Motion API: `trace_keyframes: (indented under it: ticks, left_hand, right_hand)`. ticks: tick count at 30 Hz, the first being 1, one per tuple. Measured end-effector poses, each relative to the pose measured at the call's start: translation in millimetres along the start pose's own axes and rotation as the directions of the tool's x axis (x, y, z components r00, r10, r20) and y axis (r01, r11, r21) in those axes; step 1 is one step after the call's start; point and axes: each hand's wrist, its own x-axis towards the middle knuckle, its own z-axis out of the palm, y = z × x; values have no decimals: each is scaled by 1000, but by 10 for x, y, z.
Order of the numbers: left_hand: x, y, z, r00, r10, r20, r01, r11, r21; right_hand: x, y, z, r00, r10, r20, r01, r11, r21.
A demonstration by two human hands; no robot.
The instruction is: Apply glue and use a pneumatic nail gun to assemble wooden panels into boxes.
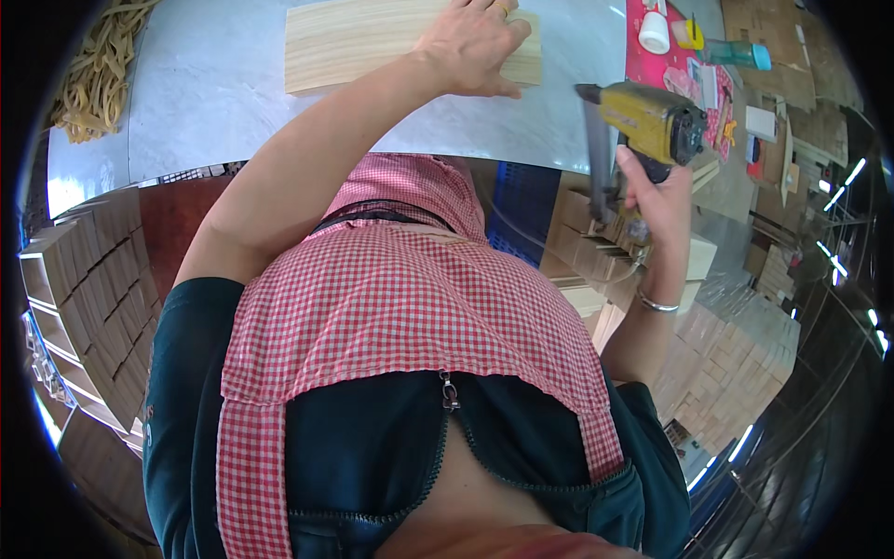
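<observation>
On the pale table (214, 121) lies a light wooden piece (358, 47) with straight edges, board-like or a shallow box; its far side is cut off by the frame. My left hand (475, 47) is laid across its right end, thumb at the near edge and fingers over the far part, gripping it. A yellow and black nail gun (647, 116) is held up in my right hand (661, 196), fingers wrapped round its handle. The gun's nose is apart from the wood, to its right. A thin air hose hangs below the gun.
Tan strips (98, 70) are heaped at the table's far left. A white bottle (655, 33) and a teal-capped bottle (740, 53) stand at the right on a red sheet. Stacked wooden boxes (102, 289) fill the lower left; more stacked wood (722, 359) is at the right.
</observation>
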Motion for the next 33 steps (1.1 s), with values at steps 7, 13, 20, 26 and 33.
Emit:
trace_keyframes:
  ticks: [7, 13, 20, 26, 33]
  left_hand:
    - [38, 101, -63, 995, -89, 46, 85, 992, 89]
    - [40, 68, -71, 994, -63, 92, 64, 998, -4]
    - [0, 28, -56, 999, -35, 24, 37, 994, -100]
    - [-15, 167, -11, 986, -149, -72, 158, 976, 149]
    - [-4, 193, -65, 984, -178, -22, 179, 971, 158]
  right_hand:
    - [-162, -227, 240, 998, -26, 58, 23, 998, 55]
    - [-149, -267, 302, 998, -21, 65, 16, 997, 78]
    - [-147, -298, 362, 999, -20, 36, 15, 992, 122]
    - [50, -406, 391, 1000, -17, 22, 14, 994, 110]
    - [140, -490, 402, 1000, 1, 19, -3, 994, 105]
